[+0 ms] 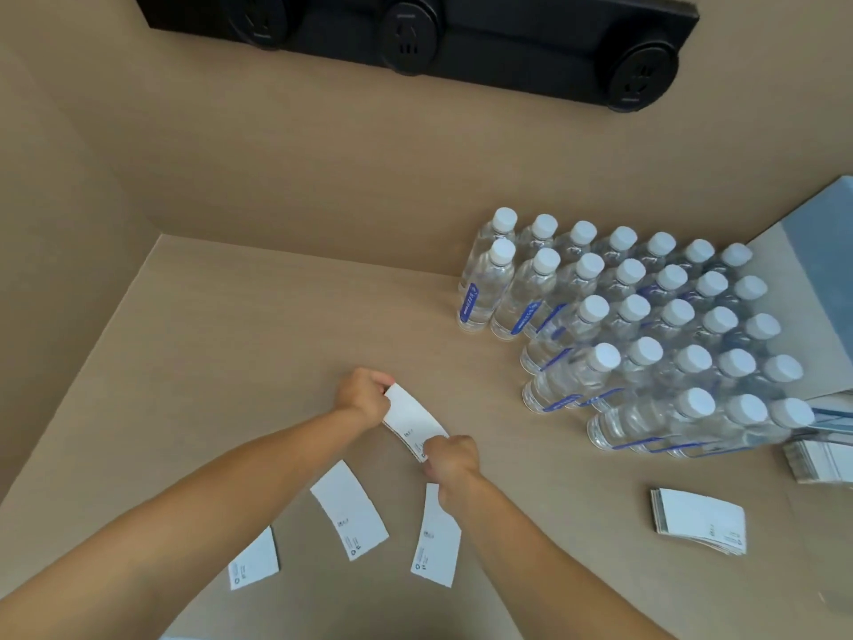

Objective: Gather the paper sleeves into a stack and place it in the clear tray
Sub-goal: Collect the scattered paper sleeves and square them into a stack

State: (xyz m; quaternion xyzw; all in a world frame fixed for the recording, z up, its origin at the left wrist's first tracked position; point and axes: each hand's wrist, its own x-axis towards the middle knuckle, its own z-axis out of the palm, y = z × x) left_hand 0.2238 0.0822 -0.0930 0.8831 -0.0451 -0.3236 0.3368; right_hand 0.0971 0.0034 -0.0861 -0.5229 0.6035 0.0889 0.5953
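Both my hands hold a small stack of white paper sleeves just above the tan table. My left hand pinches its far end and my right hand grips its near end. Three single sleeves lie flat near me: one under my left forearm, one below my right wrist, one at the left, partly hidden by my arm. A thicker stack of sleeves lies to the right. At the right edge sits the clear tray, with more sleeves in it.
Several rows of water bottles with white caps stand at the right rear, close to the tray. A tan wall rises behind the table, carrying a black socket strip. A blue-grey board leans at the far right.
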